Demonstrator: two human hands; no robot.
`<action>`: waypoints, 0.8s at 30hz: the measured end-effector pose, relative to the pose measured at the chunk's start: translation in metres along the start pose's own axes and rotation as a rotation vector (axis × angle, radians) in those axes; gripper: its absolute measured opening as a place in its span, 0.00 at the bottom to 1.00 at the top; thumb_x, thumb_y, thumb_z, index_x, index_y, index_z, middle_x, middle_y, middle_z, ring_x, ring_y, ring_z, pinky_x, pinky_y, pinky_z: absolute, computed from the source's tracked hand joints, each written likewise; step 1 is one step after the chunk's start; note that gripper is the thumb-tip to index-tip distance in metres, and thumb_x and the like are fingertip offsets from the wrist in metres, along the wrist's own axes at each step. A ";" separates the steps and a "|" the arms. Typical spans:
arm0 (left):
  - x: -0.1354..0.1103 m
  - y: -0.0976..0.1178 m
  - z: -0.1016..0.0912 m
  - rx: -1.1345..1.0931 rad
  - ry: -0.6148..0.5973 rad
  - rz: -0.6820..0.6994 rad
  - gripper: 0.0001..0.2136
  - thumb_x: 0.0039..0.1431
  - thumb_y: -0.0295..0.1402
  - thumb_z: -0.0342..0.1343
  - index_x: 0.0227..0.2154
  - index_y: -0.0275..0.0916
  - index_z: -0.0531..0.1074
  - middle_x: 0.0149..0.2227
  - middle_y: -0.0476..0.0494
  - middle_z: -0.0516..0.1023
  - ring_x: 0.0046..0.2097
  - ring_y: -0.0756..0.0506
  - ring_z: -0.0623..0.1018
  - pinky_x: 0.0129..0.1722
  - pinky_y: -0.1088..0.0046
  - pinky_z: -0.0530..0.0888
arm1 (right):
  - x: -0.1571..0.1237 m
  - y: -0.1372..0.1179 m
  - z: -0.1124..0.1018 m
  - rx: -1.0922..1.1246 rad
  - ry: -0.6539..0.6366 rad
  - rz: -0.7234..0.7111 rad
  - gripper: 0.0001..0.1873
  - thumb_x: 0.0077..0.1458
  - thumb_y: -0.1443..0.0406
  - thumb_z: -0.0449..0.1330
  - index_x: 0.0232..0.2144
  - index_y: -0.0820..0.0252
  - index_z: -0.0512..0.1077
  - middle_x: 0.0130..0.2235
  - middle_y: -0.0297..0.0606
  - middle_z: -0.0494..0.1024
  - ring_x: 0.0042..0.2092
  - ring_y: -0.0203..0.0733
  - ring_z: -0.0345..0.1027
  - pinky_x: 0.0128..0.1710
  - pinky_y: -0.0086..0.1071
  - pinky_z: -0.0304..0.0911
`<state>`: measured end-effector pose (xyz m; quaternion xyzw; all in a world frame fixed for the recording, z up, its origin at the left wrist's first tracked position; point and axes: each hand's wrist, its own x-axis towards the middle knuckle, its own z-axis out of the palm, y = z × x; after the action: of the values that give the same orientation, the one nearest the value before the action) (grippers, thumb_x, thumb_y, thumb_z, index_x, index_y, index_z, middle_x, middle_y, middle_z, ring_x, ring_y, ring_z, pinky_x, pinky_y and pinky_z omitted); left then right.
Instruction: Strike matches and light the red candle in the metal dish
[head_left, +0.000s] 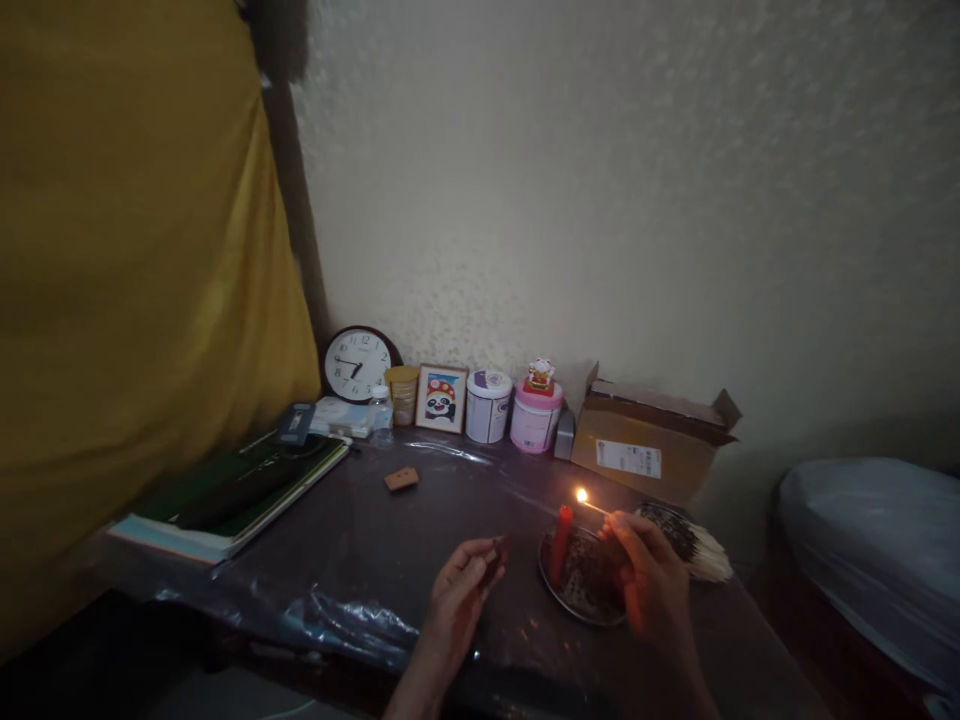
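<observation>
A burning match (pixel 595 508) is pinched in my right hand (pixel 649 570), its flame a little above and to the right of a red candle (pixel 562 540). The candle stands upright in a round metal dish (pixel 577 610) with dark residue in it; no flame shows on its wick. Left of the dish, my left hand (pixel 459 595) is closed on a small dark flat piece, mostly hidden by the fingers. Beyond my right hand lies a bundle of matchsticks (pixel 705 555). A small brown flat box (pixel 401 480) rests farther back on the table.
Along the wall stand a clock (pixel 358 365), a panda picture frame (pixel 441 398), a white tin (pixel 489 410), a pink tin (pixel 536 420) with a figurine, and an open cardboard box (pixel 645 430). Books (pixel 232 500) lie at left near a yellow curtain (pixel 150 250). Plastic covers the table (pixel 352 560).
</observation>
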<state>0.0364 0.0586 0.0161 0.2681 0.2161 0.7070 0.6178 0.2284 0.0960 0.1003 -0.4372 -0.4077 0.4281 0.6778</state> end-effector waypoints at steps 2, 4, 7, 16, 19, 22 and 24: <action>-0.003 0.001 -0.003 0.028 0.016 0.001 0.09 0.51 0.31 0.58 0.36 0.35 0.75 0.42 0.38 0.78 0.44 0.45 0.74 0.47 0.69 0.66 | -0.002 -0.002 0.001 -0.012 0.011 -0.008 0.09 0.38 0.61 0.66 0.24 0.58 0.73 0.24 0.31 0.74 0.27 0.37 0.66 0.24 0.28 0.60; -0.005 0.001 -0.005 0.054 0.029 -0.001 0.10 0.50 0.31 0.59 0.37 0.36 0.75 0.43 0.38 0.77 0.44 0.45 0.74 0.46 0.69 0.66 | -0.003 -0.003 0.001 -0.014 0.027 -0.010 0.09 0.37 0.62 0.66 0.24 0.59 0.73 0.25 0.32 0.74 0.28 0.37 0.67 0.26 0.28 0.61; -0.009 0.003 -0.005 0.072 0.027 0.003 0.11 0.50 0.31 0.59 0.38 0.35 0.75 0.45 0.37 0.77 0.46 0.44 0.73 0.48 0.69 0.65 | -0.005 -0.002 0.000 -0.061 0.030 -0.044 0.08 0.39 0.61 0.65 0.23 0.59 0.73 0.24 0.32 0.73 0.27 0.36 0.66 0.25 0.28 0.61; -0.014 0.004 -0.001 0.113 0.005 0.032 0.12 0.48 0.31 0.60 0.37 0.36 0.75 0.46 0.37 0.76 0.49 0.42 0.72 0.52 0.66 0.63 | -0.011 0.003 0.003 -0.243 0.014 -0.136 0.12 0.45 0.57 0.61 0.24 0.60 0.72 0.23 0.32 0.71 0.26 0.36 0.63 0.25 0.27 0.58; -0.015 0.004 0.000 0.115 -0.008 0.029 0.12 0.48 0.32 0.60 0.37 0.36 0.74 0.47 0.37 0.75 0.50 0.41 0.72 0.53 0.66 0.62 | -0.009 0.004 0.003 -0.278 0.018 -0.180 0.11 0.44 0.58 0.61 0.24 0.60 0.73 0.23 0.32 0.71 0.27 0.37 0.63 0.26 0.28 0.59; -0.015 0.005 0.001 0.117 -0.001 0.020 0.12 0.47 0.32 0.61 0.36 0.36 0.74 0.46 0.37 0.76 0.49 0.41 0.72 0.51 0.67 0.63 | -0.009 0.004 0.004 -0.281 0.022 -0.184 0.10 0.44 0.58 0.61 0.24 0.60 0.72 0.23 0.31 0.70 0.27 0.36 0.62 0.27 0.28 0.58; -0.015 0.005 0.001 0.117 0.020 0.011 0.12 0.47 0.32 0.61 0.36 0.36 0.74 0.45 0.37 0.76 0.47 0.42 0.73 0.50 0.67 0.64 | -0.009 0.005 0.005 -0.280 0.026 -0.183 0.11 0.45 0.58 0.60 0.23 0.60 0.71 0.23 0.31 0.69 0.26 0.35 0.61 0.26 0.28 0.57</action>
<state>0.0348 0.0426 0.0188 0.2978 0.2616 0.6992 0.5950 0.2204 0.0899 0.0958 -0.4939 -0.4928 0.2979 0.6515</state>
